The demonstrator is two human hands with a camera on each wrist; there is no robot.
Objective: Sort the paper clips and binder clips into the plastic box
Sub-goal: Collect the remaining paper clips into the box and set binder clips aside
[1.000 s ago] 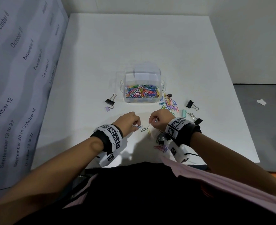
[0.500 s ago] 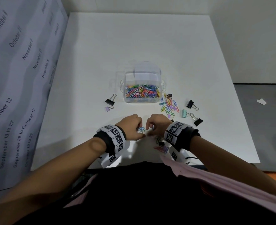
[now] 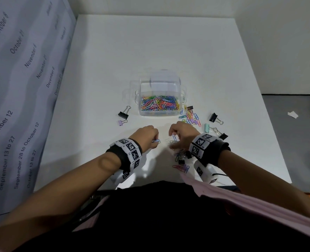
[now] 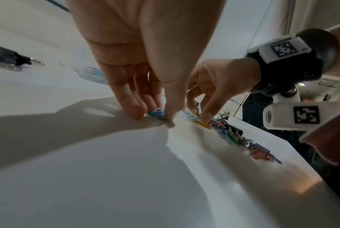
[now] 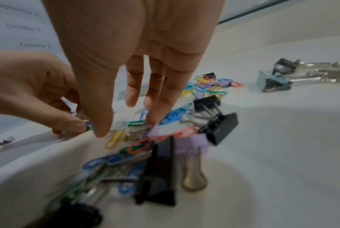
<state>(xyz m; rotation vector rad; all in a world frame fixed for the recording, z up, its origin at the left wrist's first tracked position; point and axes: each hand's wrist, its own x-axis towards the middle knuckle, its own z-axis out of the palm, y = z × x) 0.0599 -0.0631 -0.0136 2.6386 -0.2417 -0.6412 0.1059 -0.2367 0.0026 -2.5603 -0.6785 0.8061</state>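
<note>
The clear plastic box (image 3: 160, 84) stands mid-table, its near compartment full of coloured paper clips (image 3: 159, 104). My left hand (image 3: 146, 135) pinches a blue paper clip (image 4: 158, 113) low on the table, thumb against fingertips. My right hand (image 3: 182, 133) hovers just to its right with relaxed fingers (image 5: 155, 106) pointing down at loose clips (image 3: 173, 140), holding nothing. A tangle of paper clips and black and purple binder clips (image 5: 165, 154) lies beneath my right wrist.
More paper clips (image 3: 190, 117) are scattered right of the box. Binder clips lie around: black (image 3: 123, 114) and purple (image 3: 121, 122) on the left, black (image 3: 213, 117), mint (image 3: 207, 127) and black (image 3: 223, 136) on the right. A printed wall panel (image 3: 14, 88) borders the left.
The hands met half a second ago and have drawn apart. The left still pinches the blue clip; the right hand's fingers have spread over the clips on the table.
</note>
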